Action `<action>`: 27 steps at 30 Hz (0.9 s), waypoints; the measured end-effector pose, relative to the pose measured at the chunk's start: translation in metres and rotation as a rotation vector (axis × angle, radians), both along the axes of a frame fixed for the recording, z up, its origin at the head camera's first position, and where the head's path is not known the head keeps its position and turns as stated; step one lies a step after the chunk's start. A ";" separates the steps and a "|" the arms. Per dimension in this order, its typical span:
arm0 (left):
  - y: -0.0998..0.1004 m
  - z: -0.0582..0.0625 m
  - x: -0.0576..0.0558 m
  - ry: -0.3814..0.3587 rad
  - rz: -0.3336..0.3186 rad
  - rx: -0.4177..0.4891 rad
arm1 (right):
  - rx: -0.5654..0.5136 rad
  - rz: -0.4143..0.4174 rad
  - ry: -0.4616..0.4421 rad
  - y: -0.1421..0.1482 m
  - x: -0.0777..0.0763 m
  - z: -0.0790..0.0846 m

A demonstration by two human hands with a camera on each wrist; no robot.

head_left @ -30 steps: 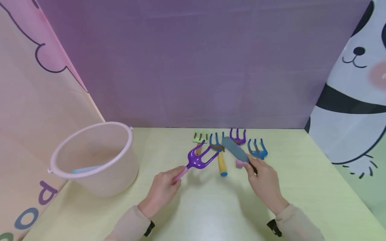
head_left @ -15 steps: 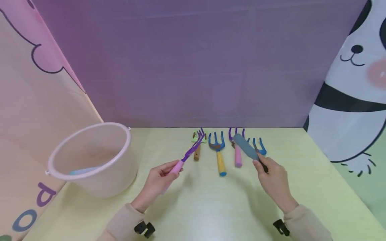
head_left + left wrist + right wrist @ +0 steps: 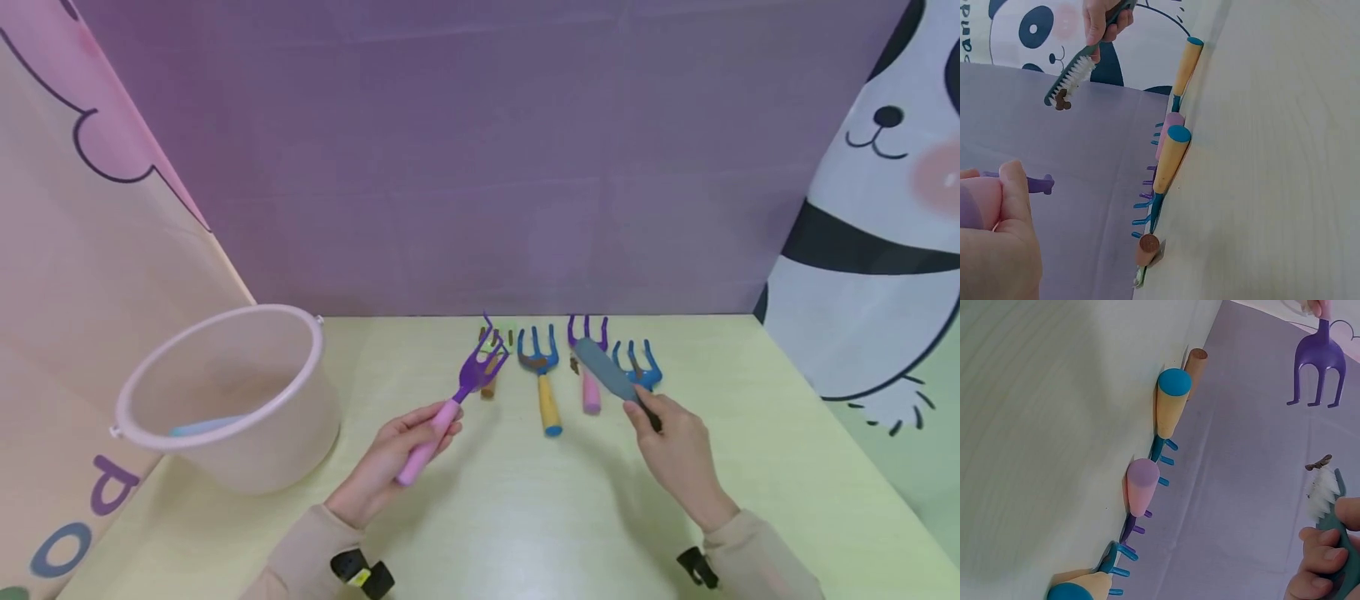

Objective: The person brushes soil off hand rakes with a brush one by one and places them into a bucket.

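My left hand (image 3: 412, 450) grips the pink handle of a small garden hand fork (image 3: 474, 375), its purple tines raised above the table and pointing away. In my right hand (image 3: 678, 446) is a scrubbing brush (image 3: 606, 368), held by its dark handle with the back upward. White bristles (image 3: 1077, 76) face down, and a brown crumb (image 3: 1062, 100) clings near their tip. Brush and fork are apart. Behind them lie a blue fork with a yellow handle (image 3: 550, 404), a purple fork with a pink handle (image 3: 591, 393) and another blue fork (image 3: 643, 377), partly hidden by my right hand.
A green rake with a brown handle (image 3: 489, 387) lies behind the held fork, partly covered by it. At the left stands a pale pink bucket (image 3: 255, 467) with a light blue object (image 3: 206, 427) inside. A purple backdrop (image 3: 480, 167) borders the table's far edge.
My left hand has turned the fork, passing through an edge-on pose, and drawn it slightly left. The brush in my right hand has shifted right, off the yellow-handled fork.
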State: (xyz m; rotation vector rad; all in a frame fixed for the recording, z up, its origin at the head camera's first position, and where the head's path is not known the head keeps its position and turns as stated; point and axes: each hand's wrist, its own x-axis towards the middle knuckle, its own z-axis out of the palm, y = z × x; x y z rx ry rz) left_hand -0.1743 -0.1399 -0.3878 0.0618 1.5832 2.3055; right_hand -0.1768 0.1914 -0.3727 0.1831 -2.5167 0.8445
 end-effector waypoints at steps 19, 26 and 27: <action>-0.009 -0.016 0.003 -0.178 -0.076 0.257 | 0.006 0.013 -0.105 0.000 0.000 0.001; -0.009 -0.014 0.004 -0.172 -0.085 0.279 | 0.005 0.020 -0.126 -0.001 0.001 0.001; -0.010 -0.012 0.004 -0.170 -0.086 0.284 | 0.005 0.021 -0.129 -0.001 0.001 0.001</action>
